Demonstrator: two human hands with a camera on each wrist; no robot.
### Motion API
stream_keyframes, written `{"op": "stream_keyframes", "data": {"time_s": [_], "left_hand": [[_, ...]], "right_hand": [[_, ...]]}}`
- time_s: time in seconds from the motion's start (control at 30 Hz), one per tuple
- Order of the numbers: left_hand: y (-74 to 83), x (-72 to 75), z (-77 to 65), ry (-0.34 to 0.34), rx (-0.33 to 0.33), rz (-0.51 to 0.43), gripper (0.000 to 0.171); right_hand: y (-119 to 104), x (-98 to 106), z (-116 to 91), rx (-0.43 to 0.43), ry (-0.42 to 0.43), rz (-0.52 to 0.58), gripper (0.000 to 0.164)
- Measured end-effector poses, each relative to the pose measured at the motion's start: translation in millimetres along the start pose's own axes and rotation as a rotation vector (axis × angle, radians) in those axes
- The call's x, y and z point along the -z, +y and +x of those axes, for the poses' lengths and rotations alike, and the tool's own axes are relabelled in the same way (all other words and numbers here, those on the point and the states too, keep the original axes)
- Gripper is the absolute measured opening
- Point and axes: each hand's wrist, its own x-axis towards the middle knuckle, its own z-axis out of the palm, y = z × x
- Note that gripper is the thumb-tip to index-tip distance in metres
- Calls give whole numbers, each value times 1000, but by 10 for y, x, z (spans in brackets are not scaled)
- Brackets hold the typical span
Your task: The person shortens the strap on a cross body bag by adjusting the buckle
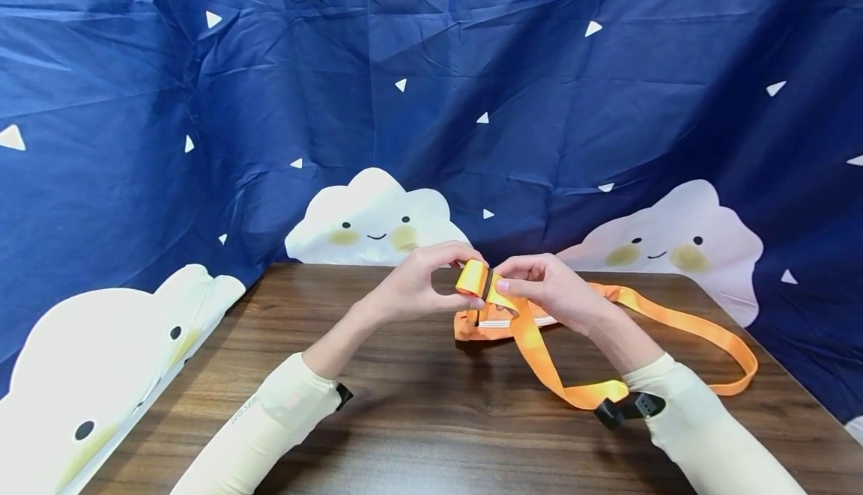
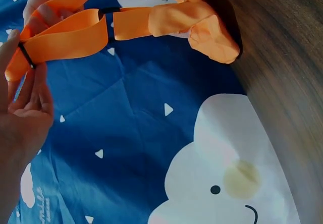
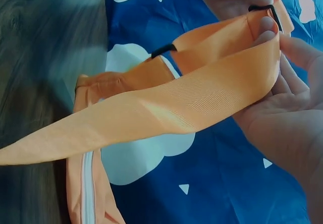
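Note:
Both hands are raised over the table around an orange webbing strap [image 1: 536,353]. My left hand [image 1: 414,289] pinches the strap's folded loop beside a black slider buckle [image 1: 487,284], thumb below and fingers above. From the other side, my right hand [image 1: 556,293] holds the strap between thumb and fingers just past the slider. In the right wrist view the webbing bends around the right fingertips, and a black ring [image 3: 164,50] links a second loop to an orange bag [image 3: 74,196]. That bag has a white zipper [image 3: 88,183] and lies behind the hands.
The strap's long loop [image 1: 701,326] spreads over the right side of the brown wooden table [image 1: 418,420]. A blue curtain [image 1: 283,90] with white clouds and triangles hangs behind the far edge. Dark bands [image 1: 630,409] sit on both wrists.

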Motion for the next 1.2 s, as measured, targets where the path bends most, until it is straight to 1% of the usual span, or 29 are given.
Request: {"op": "stream_keyframes", "data": {"time_s": [0.07,0.23,0.33,0.43,0.53,0.63,0.8,0.9,0.97,1.07,1.2], "left_hand": [[11,24,-6,8,8,9,49],[27,64,-21,52,48,21,47],[32,54,-17,62,63,24,47],[35,27,-6,61,59,10,48],[39,7,8,51,47,-5,48],[34,6,18,29,35,19,47],[20,7,17,-26,-8,94,46],[29,-20,19,-55,-40,131,48],[32,-50,21,-75,-50,151,49],[35,-83,15,-87,-31,154,52],[26,-94,-3,-70,25,117,50]], "right_hand": [[-1,21,-5,-13,-5,0,21],[25,73,-16,-32,-22,19,21],[42,71,-9,-17,-33,25,20],[41,41,5,10,-42,28,20],[21,4,13,23,-29,20,20],[-12,-33,14,6,-5,12,21],[-54,-81,17,-83,36,-15,26],[-66,-116,23,-141,46,-57,30],[-70,-151,25,-159,47,-76,29],[-71,-192,26,-154,48,-61,27],[-79,-225,23,-116,58,37,22]]}}
